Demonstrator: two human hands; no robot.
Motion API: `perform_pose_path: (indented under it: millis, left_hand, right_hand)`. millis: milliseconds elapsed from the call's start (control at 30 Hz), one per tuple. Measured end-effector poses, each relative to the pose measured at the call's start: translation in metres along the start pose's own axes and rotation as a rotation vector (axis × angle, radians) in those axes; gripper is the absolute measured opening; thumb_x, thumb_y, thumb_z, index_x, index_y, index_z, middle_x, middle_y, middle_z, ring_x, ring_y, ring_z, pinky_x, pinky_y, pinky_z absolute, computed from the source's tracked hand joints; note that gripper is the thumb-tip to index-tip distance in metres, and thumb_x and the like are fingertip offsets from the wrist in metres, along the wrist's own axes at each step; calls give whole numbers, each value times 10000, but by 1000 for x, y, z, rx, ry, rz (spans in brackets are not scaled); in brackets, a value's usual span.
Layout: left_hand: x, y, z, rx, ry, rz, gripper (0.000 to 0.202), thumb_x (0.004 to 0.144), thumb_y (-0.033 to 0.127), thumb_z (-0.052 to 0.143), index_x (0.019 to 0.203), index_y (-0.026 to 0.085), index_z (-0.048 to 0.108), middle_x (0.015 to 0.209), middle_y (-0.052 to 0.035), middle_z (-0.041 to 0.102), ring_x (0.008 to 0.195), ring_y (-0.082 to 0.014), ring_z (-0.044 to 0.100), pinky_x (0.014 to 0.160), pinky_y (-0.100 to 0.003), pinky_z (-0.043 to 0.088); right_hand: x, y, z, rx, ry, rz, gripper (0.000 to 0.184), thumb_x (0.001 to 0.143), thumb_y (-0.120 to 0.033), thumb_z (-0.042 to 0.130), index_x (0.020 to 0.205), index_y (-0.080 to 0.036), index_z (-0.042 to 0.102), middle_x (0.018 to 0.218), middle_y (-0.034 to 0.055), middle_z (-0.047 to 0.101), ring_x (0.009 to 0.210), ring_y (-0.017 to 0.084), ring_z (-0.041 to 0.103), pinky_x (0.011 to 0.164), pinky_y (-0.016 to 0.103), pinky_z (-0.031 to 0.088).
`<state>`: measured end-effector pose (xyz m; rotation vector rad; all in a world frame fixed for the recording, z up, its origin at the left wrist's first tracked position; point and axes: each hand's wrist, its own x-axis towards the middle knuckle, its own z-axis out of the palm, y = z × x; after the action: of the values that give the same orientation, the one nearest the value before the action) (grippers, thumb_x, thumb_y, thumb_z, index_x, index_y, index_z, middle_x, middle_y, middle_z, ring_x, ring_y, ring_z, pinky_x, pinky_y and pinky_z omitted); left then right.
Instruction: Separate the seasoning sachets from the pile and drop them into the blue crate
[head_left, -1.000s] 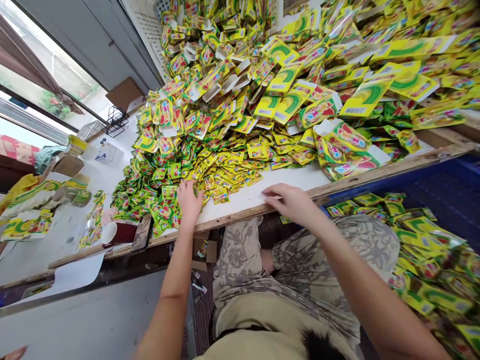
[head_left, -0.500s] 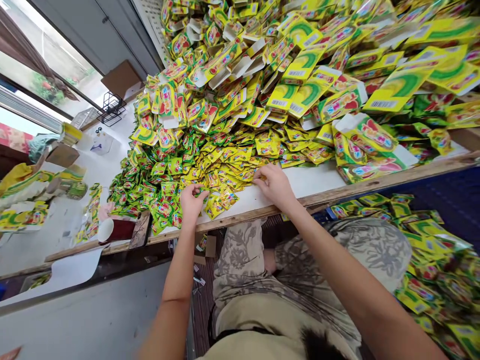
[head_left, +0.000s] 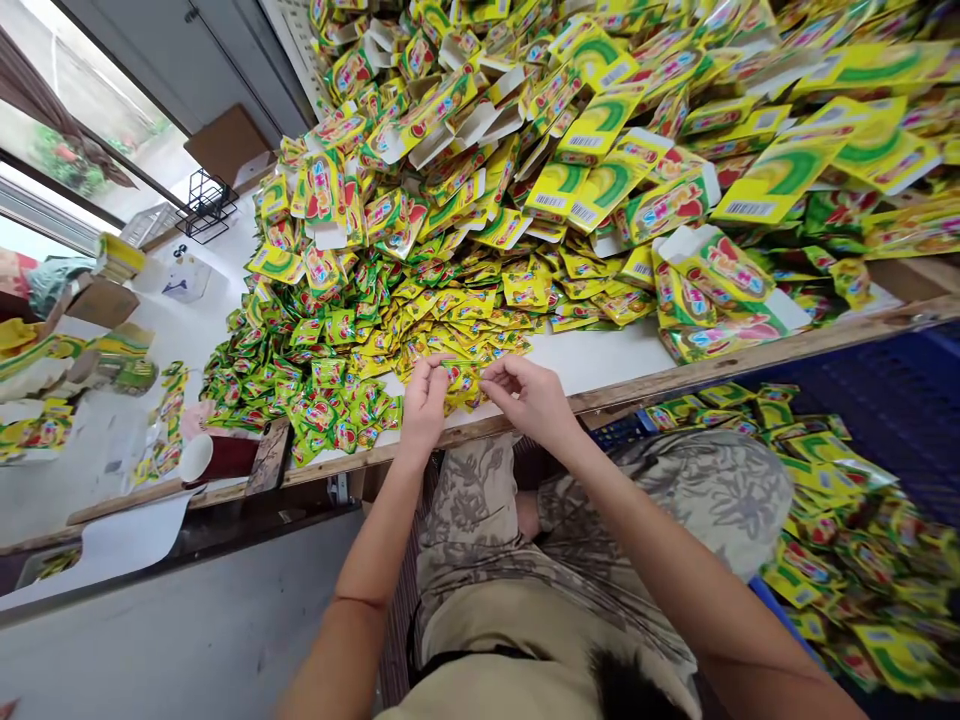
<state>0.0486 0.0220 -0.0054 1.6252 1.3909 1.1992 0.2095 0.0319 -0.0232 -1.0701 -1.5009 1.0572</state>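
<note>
A huge heap of small yellow-green sachets (head_left: 360, 340) covers the white table (head_left: 600, 360). Behind it lie several flat yellow cartons (head_left: 600, 180). My left hand (head_left: 424, 405) and my right hand (head_left: 529, 395) meet at the table's near edge, both pinched on a small stack of yellow sachets (head_left: 465, 380) held between them. The fingers of both hands are curled round the stack's ends. My arms reach up from my lap in patterned trousers.
A blue crate (head_left: 900, 400) at the right holds more sachets. On the left stand a white cup (head_left: 196, 458), a black wire basket (head_left: 206, 205), a cardboard box (head_left: 225, 145) and stacked cartons. A window is at the far left.
Both hands have drawn back from the heap to the table's edge and come together, now gripping a gathered stack of sachets between them. The camera has shifted slightly.
</note>
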Motion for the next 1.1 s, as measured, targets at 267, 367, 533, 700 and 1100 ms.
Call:
perform_pose_path:
  millis: [267, 367, 533, 700, 1100]
  left_hand:
    - [-10, 11, 4, 14, -150, 15, 355, 804, 254, 685, 1131, 201, 556, 1109, -70, 642, 1050, -190, 612, 923, -310, 480]
    - [-13, 14, 5, 36, -171, 39, 297, 814, 215, 653, 1102, 202, 581, 1087, -66, 648, 1042, -193, 609, 928, -321, 476]
    - [-14, 16, 10, -24, -107, 19, 288, 831, 225, 621, 1112, 200, 563, 1097, -68, 636, 1043, -196, 606, 944, -341, 481]
    - [-19, 9, 31, -210, 23, -53, 248, 910, 361, 538, 1106, 212, 507, 1059, -63, 641, 983, -181, 628, 891, -331, 520]
    - [131, 12, -79, 527, 729, 40, 800, 735, 447, 754, 1353, 152, 342, 1464, -214, 338, 1432, -339, 265, 1176, -518, 231]
  right_hand:
    - [-7, -13, -8, -68, -13, -88, 72, 832, -222, 587, 762, -217, 601, 732, 23, 629, 638, 154, 596, 585, 288, 493]
    - [-8, -13, -9, -84, -29, -106, 101, 833, -258, 611, 742, -218, 624, 736, 32, 635, 645, 163, 594, 591, 303, 497]
    - [-12, -2, -2, 16, 124, -21, 277, 771, -402, 707, 953, -215, 615, 902, 65, 637, 736, 178, 610, 655, 325, 549]
    - [-16, 7, 9, 193, -13, 11, 361, 856, -472, 601, 1117, -225, 567, 985, 71, 663, 868, 203, 638, 771, 346, 552]
    - [-13, 28, 4, -73, 69, 91, 267, 863, -482, 567, 784, -243, 479, 613, -36, 520, 533, 139, 460, 459, 255, 391]
